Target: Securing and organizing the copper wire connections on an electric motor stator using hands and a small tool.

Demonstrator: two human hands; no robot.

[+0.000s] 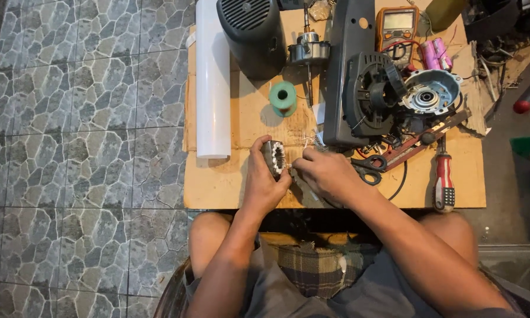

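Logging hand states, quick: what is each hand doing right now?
Left hand: closed around the motor stator.
Right hand: fingertips pinched at the stator's edge; what they grip cannot be told.

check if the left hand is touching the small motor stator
Touching: the head view shows the left hand wrapped around the motor stator, fingers on its side.

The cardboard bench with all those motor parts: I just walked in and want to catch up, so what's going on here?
A seated person holds a small motor stator in the left hand, while the right hand works at its face with the fingertips. They work over a cardboard sheet. Around it lie a green spool, a white tube, a multimeter, black scissors and a red-handled screwdriver.
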